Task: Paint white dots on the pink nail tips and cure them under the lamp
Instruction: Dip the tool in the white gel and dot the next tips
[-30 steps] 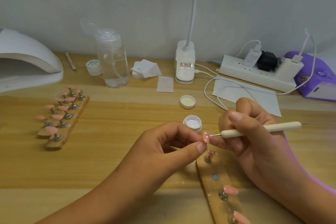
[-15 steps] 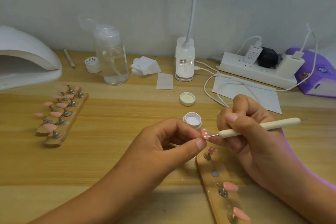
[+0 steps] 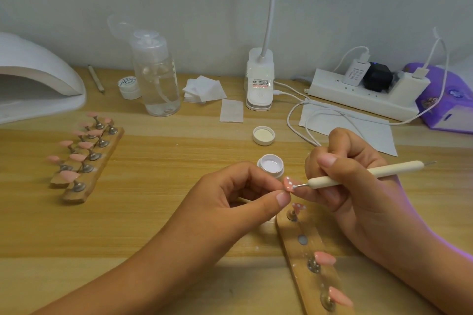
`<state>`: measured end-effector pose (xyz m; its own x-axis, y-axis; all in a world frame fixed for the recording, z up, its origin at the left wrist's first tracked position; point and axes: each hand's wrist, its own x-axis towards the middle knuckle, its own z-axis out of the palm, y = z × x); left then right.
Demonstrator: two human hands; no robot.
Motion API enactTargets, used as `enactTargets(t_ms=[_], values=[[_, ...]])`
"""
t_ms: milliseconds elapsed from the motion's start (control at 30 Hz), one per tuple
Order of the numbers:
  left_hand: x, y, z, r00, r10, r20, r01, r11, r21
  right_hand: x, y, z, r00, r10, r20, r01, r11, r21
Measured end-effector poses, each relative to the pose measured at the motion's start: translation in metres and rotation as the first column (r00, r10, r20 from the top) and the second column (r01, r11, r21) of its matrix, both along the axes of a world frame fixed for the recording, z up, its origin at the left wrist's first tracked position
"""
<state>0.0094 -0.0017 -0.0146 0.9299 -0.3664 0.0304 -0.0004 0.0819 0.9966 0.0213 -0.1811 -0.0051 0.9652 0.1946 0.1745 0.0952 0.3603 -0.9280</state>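
Note:
My left hand (image 3: 238, 199) pinches a pink nail tip (image 3: 289, 183) that bears white dots, holding it up over the table. My right hand (image 3: 358, 181) grips a cream dotting pen (image 3: 363, 174), and its metal point touches the tip's lower edge. Just behind stands an open small pot of white gel (image 3: 270, 165). Below the hands lies a wooden holder strip (image 3: 307, 258) carrying one dotted tip (image 3: 299, 206) and plain pink tips (image 3: 324, 257). The white curing lamp (image 3: 33, 84) sits at the far left.
Two more wooden strips with several pink tips (image 3: 84, 153) lie at the left. Behind are a clear pump bottle (image 3: 154, 77), a small jar (image 3: 129, 87), the pot's lid (image 3: 263, 135), wipes (image 3: 203, 89), a desk lamp base (image 3: 259, 82), a power strip (image 3: 363, 92) with cables, and a purple box (image 3: 450, 100).
The pen's point has shifted from the middle of the held tip down to its lower edge, and more white dots show on the tip. Both hands stay in place.

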Motion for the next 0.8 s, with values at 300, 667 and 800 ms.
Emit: enactTargets(t_ms=[300,667,800], values=[[-0.0001,0.0003,0.0001,1.0,-0.001,-0.001,0.001,1.0,0.009,-0.0011,0.0001,-0.0002,1.0,0.007,0.005,-0.007,1.0,-0.005],[-0.0001,-0.0003,0.0006,1.0,-0.004,-0.001,0.004,1.0,0.004,-0.0006,0.0002,-0.0004,1.0,0.002,0.004,-0.002,1.0,0.0],[-0.0003,-0.0002,0.0014,1.0,-0.006,-0.001,0.006,1.0,0.004,-0.0008,0.0001,-0.0012,1.0,0.004,0.015,-0.004,1.0,-0.016]])
